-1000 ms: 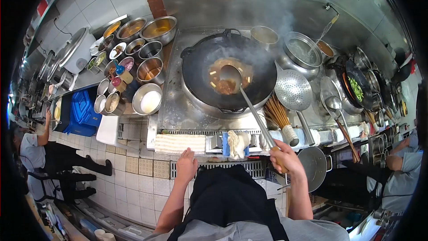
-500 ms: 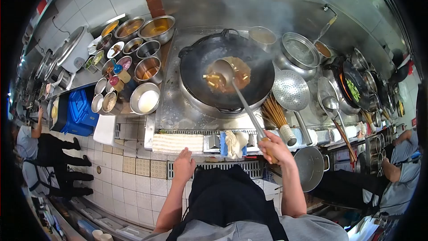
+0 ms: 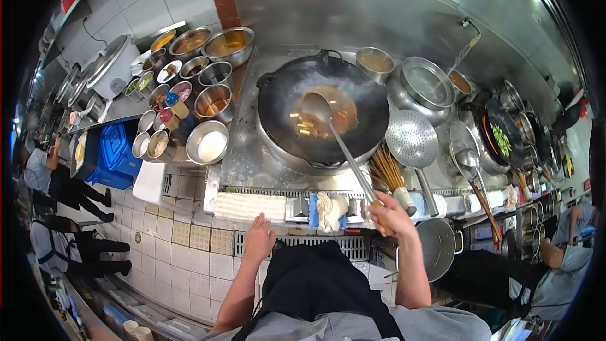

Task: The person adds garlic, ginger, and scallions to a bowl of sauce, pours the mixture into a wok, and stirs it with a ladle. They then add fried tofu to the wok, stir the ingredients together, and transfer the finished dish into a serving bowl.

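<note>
My right hand point(image 3: 392, 215) is wrapped round the wooden handle of a long metal ladle point(image 3: 353, 159). The ladle's bowl rests in brown, steaming sauce with pale cut pieces point(image 3: 344, 117), inside a large black wok point(image 3: 281, 129). Close to the front edge of the stove, my left hand point(image 3: 259, 240) holds nothing, its fingers loosely apart. Just beyond its fingertips lies a folded striped towel point(image 3: 249, 206). A crumpled cloth point(image 3: 331, 210) sits on the same edge between my hands.
Right of the wok are a perforated strainer point(image 3: 411, 137), a bamboo brush point(image 3: 390, 173) and a deep pot point(image 3: 435, 249) below. Bowls of ingredients, including one with white contents point(image 3: 208, 143), crowd the left counter. People stand at left point(image 3: 53, 249) and right point(image 3: 565, 278).
The ladle's bowl has shifted slightly within the sauce, and more steam rises from the wok. The whole view has moved a little. My left hand stays beside the towel.
</note>
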Motion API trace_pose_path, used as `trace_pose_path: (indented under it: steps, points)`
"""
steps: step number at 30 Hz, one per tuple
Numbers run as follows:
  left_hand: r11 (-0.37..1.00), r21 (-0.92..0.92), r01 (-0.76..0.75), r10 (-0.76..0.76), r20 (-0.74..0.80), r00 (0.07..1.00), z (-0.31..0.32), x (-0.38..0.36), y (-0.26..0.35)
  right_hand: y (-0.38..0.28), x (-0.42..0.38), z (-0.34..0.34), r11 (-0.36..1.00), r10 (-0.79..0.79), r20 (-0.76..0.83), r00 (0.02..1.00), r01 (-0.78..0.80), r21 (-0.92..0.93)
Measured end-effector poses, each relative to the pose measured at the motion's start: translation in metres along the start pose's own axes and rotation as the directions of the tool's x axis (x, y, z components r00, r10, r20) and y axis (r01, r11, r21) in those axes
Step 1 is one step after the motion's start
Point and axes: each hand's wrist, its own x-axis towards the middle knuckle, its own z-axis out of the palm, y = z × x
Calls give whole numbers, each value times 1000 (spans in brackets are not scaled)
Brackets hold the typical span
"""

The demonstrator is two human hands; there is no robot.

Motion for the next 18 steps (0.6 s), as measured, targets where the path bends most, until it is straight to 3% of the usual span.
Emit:
trace_pose_path:
  steps: [2, 4, 6, 8, 13, 18]
  points:
    - [1000, -21, 19, -19, -3, 1000, -3, -2, -1, -4, -3, -14, 998, 7, -73, 997, -11, -63]
    - [999, -6, 45, -45, 23, 999, 1, -2, -1, -20, 7, -11, 987, -20, -43, 999, 13, -163]
    - [999, 14, 31, -31, 7, 1000, 4, -4, 1, -15, 30, 0, 957, -139, -99, 985, 108, -269]
    - [999, 38, 12, -12, -12, 1000, 6, -5, 6, 9, 54, 7, 968, -154, -96, 983, 130, -216]
    - [997, 57, 45, -46, 10, 999, 5, -1, 9, -1, 10, 3, 999, 9, 32, 999, -8, -40]
    - [998, 36, 46, -45, -18, 999, 6, -3, 9, -21, 1, -18, 983, -2, -57, 998, -8, -186]
